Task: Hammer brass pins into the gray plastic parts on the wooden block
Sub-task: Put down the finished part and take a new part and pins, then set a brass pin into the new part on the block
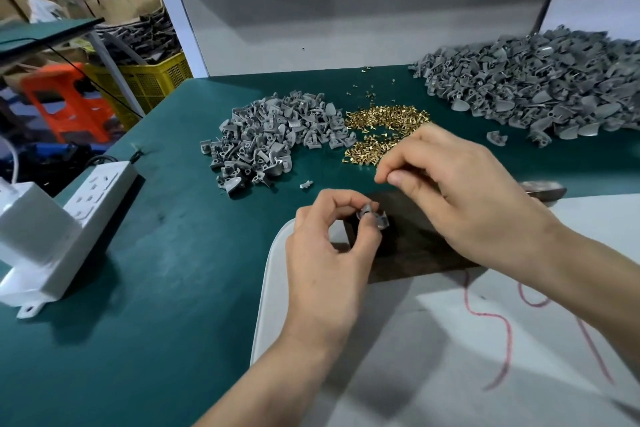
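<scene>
Green matting covers the counter [180, 270], and a white board [433, 357] with red scribbles lies on it at the lower right of the frame. A dark wooden block [419, 246] sits at the board's far edge, its long side running left to right across the frame.

My left hand [325, 253] pinches one gray part [373, 216] between thumb and fingertips, right over the block's left end. The bit I can see pokes out toward the right of the frame. It is blurred and half covered, so I cannot tell how its long axis runs.

My right hand [460, 194] hovers above the block with thumb and forefinger pressed tip to tip. Whether anything sits between them I cannot tell.

Beyond my hands, near the middle of the frame, the brass pins [384, 130] lie in a loose heap, touching a small heap of gray parts [266, 139] on their left. A much bigger gray heap [540, 87] fills the upper right. A white power strip [93, 198] lies at the left edge.
</scene>
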A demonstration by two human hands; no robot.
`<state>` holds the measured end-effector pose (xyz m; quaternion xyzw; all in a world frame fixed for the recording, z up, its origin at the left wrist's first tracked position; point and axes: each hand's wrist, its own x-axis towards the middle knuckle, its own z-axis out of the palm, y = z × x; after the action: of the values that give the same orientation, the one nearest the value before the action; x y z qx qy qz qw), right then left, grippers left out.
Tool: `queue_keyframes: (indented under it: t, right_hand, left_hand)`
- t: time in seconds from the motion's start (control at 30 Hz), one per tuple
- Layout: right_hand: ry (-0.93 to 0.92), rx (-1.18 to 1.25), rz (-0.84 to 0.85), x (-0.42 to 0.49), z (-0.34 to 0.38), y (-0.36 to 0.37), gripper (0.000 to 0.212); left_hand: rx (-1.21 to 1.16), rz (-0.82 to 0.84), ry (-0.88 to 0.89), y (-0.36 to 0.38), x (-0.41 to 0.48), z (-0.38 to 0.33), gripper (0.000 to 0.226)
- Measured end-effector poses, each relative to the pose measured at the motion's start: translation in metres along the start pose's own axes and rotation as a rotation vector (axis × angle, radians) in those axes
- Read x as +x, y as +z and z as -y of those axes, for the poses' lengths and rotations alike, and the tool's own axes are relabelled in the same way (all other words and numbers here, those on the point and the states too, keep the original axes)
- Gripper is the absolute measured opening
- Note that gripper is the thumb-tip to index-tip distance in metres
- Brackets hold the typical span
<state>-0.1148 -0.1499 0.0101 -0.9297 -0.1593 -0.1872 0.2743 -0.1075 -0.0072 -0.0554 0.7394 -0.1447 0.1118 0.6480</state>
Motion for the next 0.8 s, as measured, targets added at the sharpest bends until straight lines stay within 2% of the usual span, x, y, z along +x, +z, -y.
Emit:
queue_keyframes:
  t: [0.1, 0.23, 0.57, 0.8]
  right_hand:
    - [0.023, 0.143, 0.009, -0.0012, 0.0030, 0.0028, 0.011]
    - [0.142, 0.385, 0.027, -0.0024, 0.0027, 0.0056, 0.016]
    - [0.276, 0.764, -0.008, -0.0040, 0.0076, 0.0066, 0.021]
    - [0.293, 0.792, -0.008, -0.0047, 0.0095, 0.0049, 0.019]
  left_hand:
    - [0.004, 0.002, 0.041, -0.0009, -0.0010, 0.0010, 0.008]
    - [-0.021, 0.011, 0.074, 0.0005, -0.0017, -0.0015, 0.008]
    - [-0.066, -0.020, 0.102, 0.0017, -0.0013, -0.0009, 0.012]
    - [-0.093, 0.002, 0.100, -0.0002, -0.0026, -0.0021, 0.004]
